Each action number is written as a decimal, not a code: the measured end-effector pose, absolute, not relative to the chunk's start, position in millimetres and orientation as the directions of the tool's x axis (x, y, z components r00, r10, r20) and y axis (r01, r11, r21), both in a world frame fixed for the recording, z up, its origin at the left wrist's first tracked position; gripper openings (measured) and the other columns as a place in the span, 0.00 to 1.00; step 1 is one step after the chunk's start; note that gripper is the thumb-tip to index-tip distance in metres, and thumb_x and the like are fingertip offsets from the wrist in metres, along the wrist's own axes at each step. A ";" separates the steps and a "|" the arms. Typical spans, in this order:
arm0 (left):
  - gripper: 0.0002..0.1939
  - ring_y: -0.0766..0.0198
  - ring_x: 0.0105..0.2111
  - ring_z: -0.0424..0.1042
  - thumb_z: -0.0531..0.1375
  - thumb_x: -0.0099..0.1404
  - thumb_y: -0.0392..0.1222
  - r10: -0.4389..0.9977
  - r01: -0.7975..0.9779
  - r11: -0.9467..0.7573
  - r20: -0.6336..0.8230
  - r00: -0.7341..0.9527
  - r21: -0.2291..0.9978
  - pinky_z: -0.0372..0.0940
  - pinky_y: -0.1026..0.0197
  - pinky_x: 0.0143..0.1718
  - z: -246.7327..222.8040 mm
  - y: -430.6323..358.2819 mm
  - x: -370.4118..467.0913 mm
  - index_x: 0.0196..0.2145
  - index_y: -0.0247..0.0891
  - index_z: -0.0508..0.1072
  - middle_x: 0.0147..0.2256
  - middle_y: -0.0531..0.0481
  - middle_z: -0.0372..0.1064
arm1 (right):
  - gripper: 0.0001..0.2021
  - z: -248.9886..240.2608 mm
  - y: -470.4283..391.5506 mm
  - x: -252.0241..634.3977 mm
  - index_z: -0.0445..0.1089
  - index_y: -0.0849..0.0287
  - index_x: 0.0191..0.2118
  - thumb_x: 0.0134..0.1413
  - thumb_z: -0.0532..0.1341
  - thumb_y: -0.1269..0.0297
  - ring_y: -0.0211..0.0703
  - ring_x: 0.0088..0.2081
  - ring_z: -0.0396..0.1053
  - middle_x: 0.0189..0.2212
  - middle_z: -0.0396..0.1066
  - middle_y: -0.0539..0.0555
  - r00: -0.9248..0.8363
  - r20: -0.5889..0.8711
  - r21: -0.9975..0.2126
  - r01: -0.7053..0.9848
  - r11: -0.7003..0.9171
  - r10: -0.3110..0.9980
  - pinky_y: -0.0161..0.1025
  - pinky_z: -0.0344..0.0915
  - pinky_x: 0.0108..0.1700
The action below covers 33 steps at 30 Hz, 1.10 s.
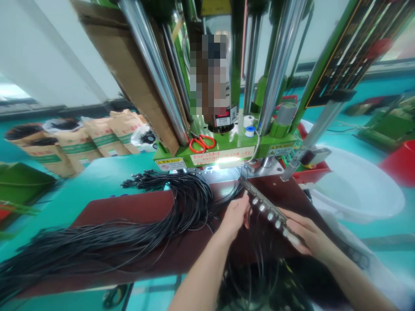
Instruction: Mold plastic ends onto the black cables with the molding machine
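A long metal mold bar (264, 205) with several shiny slots is held at a slant above the brown tabletop (129, 209). My right hand (303, 233) is wrapped round its lower right end. Near its upper left end is my left hand (236, 214), fingers closed together; what they pinch is too small to make out. Thin black cables (259, 242) hang below the bar. To the left lies a big bundle of black cables (191, 194), spreading across the tabletop toward the lower left.
Behind the hands stands a green press (262, 144) with steel columns and a bright lamp. Red-handled scissors (201, 144) lie on its ledge. A white basin (359, 190) is at the right, and paper sacks (79, 142) stand at the left.
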State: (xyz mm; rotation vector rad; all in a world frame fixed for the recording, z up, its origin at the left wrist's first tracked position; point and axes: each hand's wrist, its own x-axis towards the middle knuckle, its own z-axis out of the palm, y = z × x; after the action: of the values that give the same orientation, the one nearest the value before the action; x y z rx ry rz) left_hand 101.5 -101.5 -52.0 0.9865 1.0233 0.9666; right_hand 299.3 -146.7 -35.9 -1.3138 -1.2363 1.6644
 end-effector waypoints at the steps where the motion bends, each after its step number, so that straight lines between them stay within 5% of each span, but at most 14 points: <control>1: 0.27 0.74 0.11 0.54 0.49 0.55 0.63 0.926 -0.179 0.295 -0.234 0.298 0.939 0.48 0.68 0.13 -50.5 -102.4 100.9 0.14 0.36 0.59 0.14 0.56 0.54 | 0.31 -36.1 -145.9 300.5 0.55 0.65 0.58 0.52 0.56 0.50 0.28 0.12 0.44 0.13 0.55 0.45 -0.277 -0.337 -0.940 0.046 -0.337 0.900 0.26 0.38 0.13; 12: 0.26 0.73 0.13 0.51 0.53 0.57 0.57 0.871 -0.364 0.405 -0.233 0.433 0.839 0.48 0.66 0.16 -43.7 -103.3 97.2 0.12 0.39 0.50 0.11 0.58 0.48 | 0.31 -38.2 -145.3 302.9 0.54 0.66 0.58 0.53 0.56 0.51 0.26 0.12 0.42 0.12 0.54 0.44 -0.307 -0.351 -0.934 0.052 -0.352 0.885 0.27 0.36 0.13; 33: 0.26 0.73 0.12 0.49 0.53 0.58 0.53 0.873 -0.386 0.407 -0.228 0.431 0.828 0.48 0.66 0.16 -48.0 -99.6 95.5 0.11 0.38 0.49 0.10 0.58 0.45 | 0.31 -36.0 -146.0 301.2 0.51 0.64 0.59 0.54 0.54 0.51 0.27 0.12 0.43 0.14 0.55 0.45 -0.368 -0.330 -0.944 0.150 -0.295 0.869 0.29 0.35 0.13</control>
State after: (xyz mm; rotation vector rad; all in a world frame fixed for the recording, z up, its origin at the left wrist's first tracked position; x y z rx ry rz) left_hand 95.5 -99.6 -48.0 0.7773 0.7397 0.8920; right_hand 301.2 -146.0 -36.0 -1.3050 -1.4020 1.7172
